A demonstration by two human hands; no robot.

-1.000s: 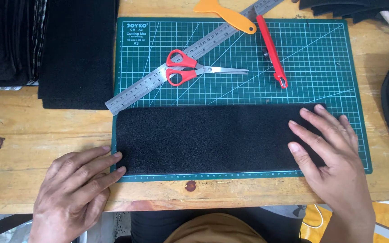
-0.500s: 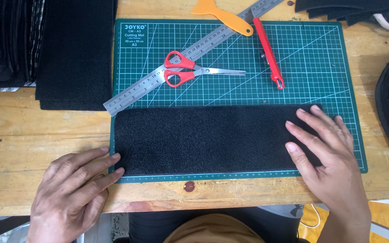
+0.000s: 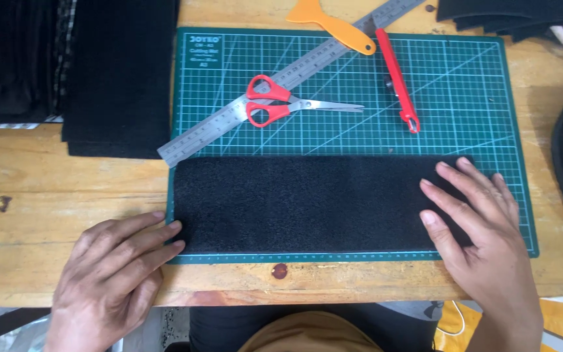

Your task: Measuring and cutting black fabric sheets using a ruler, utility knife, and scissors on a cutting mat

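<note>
One view only — a head-worn camera, looking almost straight down from above the person's seat. It faces the green mat (image 3: 360, 98), which sits square in the frame with its long edges level and fills the middle. The camera is close: the table (image 3: 47, 189) runs past both the left and right borders. Beyond the mat, the far table edge is cut off at the top. Nearer than the mat — at the bottom border — the near table edge and the person's lap show. No second view shares the scene.
</note>
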